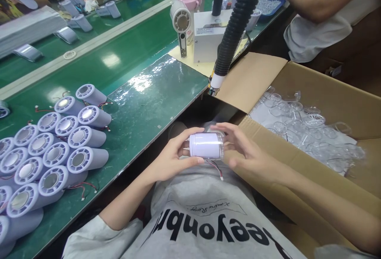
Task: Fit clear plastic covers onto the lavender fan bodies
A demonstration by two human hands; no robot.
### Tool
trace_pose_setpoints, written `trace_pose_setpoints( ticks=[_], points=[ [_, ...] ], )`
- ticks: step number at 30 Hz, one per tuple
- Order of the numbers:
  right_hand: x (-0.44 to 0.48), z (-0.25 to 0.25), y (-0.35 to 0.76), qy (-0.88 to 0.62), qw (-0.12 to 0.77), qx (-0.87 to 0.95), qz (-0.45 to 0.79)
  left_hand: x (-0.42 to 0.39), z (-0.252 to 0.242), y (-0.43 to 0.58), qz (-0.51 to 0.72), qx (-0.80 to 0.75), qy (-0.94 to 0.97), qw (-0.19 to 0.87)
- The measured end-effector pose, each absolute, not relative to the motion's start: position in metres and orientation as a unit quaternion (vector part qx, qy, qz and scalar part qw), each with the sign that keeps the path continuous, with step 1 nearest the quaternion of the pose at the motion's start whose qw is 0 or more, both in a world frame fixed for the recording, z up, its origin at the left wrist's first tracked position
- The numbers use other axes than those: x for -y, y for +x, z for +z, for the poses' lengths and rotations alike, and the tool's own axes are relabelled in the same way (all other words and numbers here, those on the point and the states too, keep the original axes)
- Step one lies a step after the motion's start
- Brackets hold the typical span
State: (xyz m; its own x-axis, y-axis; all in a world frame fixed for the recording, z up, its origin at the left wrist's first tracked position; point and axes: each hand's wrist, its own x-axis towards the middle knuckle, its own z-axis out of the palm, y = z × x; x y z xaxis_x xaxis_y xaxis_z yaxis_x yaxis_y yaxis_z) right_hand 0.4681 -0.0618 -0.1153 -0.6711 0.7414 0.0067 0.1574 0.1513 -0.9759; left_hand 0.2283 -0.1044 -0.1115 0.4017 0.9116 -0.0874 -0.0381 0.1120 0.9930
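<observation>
A pale lilac cylinder (205, 145) lies sideways in front of my shirt, with a clear plastic piece (220, 145) around its right end. My left hand (175, 154) grips the cylinder's left end between thumb and fingers. Close by the clear end, my right hand (242, 148) has its fingers apart, slightly blurred; whether a fingertip touches the plastic I cannot tell. Red and black wires (216, 167) with a white connector hang below the cylinder. Several similar lilac cylinders (79, 137) with wires lie in rows on the green table (139, 104) at the left.
An open cardboard box (327, 84) at the right holds several clear plastic pieces (297, 116). A black ribbed hose (233, 25) hangs ahead, near a white device (208, 39) and a handheld fan (181, 21). A co-worker's arm (315, 1) is at the upper right.
</observation>
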Motion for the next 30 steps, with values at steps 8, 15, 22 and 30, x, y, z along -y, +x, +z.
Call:
trace_pose_setpoints(
  ticks=[8, 15, 22, 30],
  points=[
    [0.064, -0.114, 0.467, -0.236, 0.311, 0.763, 0.515, 0.104, -0.108, 0.225, 0.353, -0.366, 0.55, 0.663],
    [0.067, -0.113, 0.468, -0.292, 0.29, 0.618, 0.67, 0.105, -0.11, 0.225, 0.332, -0.351, 0.474, 0.736],
    [0.074, -0.127, 0.46, -0.33, 0.255, 0.626, 0.659, 0.106, -0.125, 0.237, 0.288, -0.422, 0.457, 0.728],
    [-0.021, -0.147, 0.576, -0.655, 0.176, 0.693, 0.245, -0.015, -0.037, 0.153, 0.201, -0.754, 0.606, 0.151]
  ],
)
